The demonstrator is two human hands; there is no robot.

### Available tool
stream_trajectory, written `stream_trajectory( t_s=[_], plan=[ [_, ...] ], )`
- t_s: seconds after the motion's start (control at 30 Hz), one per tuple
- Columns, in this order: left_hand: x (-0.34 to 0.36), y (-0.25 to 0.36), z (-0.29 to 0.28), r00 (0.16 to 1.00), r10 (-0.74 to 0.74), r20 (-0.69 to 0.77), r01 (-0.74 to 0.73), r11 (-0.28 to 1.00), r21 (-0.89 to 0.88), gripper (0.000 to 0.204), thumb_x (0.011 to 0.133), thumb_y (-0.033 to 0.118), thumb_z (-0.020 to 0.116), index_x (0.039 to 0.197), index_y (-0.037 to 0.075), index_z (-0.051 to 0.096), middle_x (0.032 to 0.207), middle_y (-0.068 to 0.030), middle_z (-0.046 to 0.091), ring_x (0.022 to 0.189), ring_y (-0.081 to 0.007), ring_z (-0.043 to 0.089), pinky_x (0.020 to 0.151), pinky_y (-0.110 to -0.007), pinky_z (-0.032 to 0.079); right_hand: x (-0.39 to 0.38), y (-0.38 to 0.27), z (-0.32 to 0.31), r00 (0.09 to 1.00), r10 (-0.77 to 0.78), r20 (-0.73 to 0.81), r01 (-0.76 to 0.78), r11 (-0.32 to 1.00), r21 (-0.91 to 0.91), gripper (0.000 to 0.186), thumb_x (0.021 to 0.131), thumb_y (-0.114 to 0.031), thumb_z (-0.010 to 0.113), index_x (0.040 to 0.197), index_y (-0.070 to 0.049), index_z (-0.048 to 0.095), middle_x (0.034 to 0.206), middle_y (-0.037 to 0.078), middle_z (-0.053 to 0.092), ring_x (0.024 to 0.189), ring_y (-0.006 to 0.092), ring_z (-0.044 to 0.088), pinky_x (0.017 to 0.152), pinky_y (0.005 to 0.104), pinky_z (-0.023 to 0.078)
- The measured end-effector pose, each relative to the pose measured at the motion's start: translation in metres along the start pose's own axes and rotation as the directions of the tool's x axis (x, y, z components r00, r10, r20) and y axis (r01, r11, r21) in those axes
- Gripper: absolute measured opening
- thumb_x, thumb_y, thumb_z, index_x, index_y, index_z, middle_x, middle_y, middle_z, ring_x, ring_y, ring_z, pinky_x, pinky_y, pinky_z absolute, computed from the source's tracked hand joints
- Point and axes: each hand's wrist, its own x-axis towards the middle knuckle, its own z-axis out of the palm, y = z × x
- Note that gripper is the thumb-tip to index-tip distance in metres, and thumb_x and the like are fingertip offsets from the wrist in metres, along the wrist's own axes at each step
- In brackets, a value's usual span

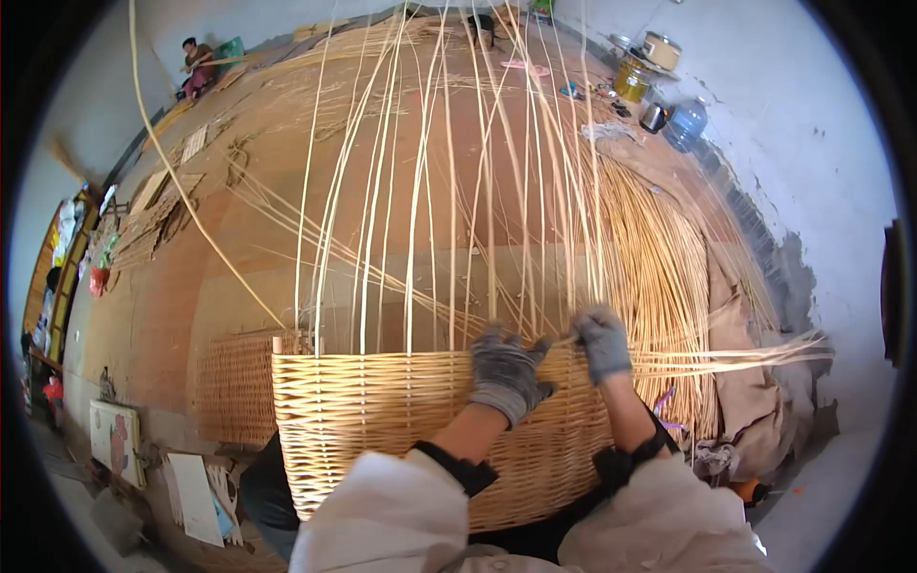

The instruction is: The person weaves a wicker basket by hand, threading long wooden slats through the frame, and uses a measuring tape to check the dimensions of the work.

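A woven wicker panel [373,411] stands across my lap, its top edge facing away from me. Long pale upright rods [413,239] rise out of that edge and fan toward the far side. My left hand [511,374], in a grey glove, lies on the panel's upper edge with fingers spread and thumb stretched out. Just right of it, my gloved right hand [602,344] is closed, pinching a thin wicker rod at the weaving line. Loose weaver ends [755,358] stick out to the right beyond that hand. The fingertips of both hands are partly hidden.
A thick bundle of wicker rods [669,286] lies on the floor at right, beside brown cloth [750,401]. Another woven panel [234,387] is at left. A person [198,72] sits far left. A blue water bottle [685,124] and yellow tin [631,78] stand by the right wall.
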Motion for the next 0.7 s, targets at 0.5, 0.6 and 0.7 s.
stream_trajectory(
  t_s=[0.5, 0.6, 0.7],
  plan=[
    [0.061, 0.096, 0.027, 0.972, 0.235, -0.013, -0.235, 0.965, -0.117, 0.048, 0.069, 0.046, 0.052, 0.105, 0.014, 0.052, 0.104, -0.0076, 0.053, 0.100, -0.0219, 0.046, 0.084, -0.040, 0.034, -0.011, 0.047, -0.135, 0.836, 0.470, -0.285, -0.360, 0.860, 0.363, 0.025, 0.075, -0.003, 0.049, 0.099, -0.002, 0.049, 0.074, 0.010, 0.058, 0.062, 0.0215, 0.057, 0.054, 0.0323, 0.049],
    [0.055, 0.101, 0.024, 0.977, 0.197, 0.083, -0.185, 0.973, -0.136, 0.048, 0.066, 0.044, 0.054, 0.103, 0.014, 0.053, 0.095, -0.0078, 0.057, 0.091, -0.0236, 0.052, 0.076, -0.040, 0.039, -0.002, 0.070, -0.118, 0.672, 0.671, -0.314, -0.498, 0.095, -0.862, 0.043, 0.065, -0.030, 0.064, 0.099, -0.005, 0.056, 0.096, 0.010, 0.058, 0.092, 0.0257, 0.055, 0.076, 0.0359, 0.046],
    [0.056, 0.082, 0.035, 0.966, 0.258, 0.028, -0.241, 0.931, -0.274, 0.044, 0.063, 0.038, 0.058, 0.098, 0.013, 0.055, 0.099, -0.0093, 0.056, 0.091, -0.0240, 0.053, 0.079, -0.038, 0.040, 0.003, 0.020, -0.101, 0.753, 0.569, -0.332, -0.479, 0.127, -0.869, 0.045, 0.061, -0.030, 0.067, 0.100, -0.008, 0.056, 0.107, 0.014, 0.051, 0.099, 0.0277, 0.050, 0.082, 0.0355, 0.042]
  ],
)
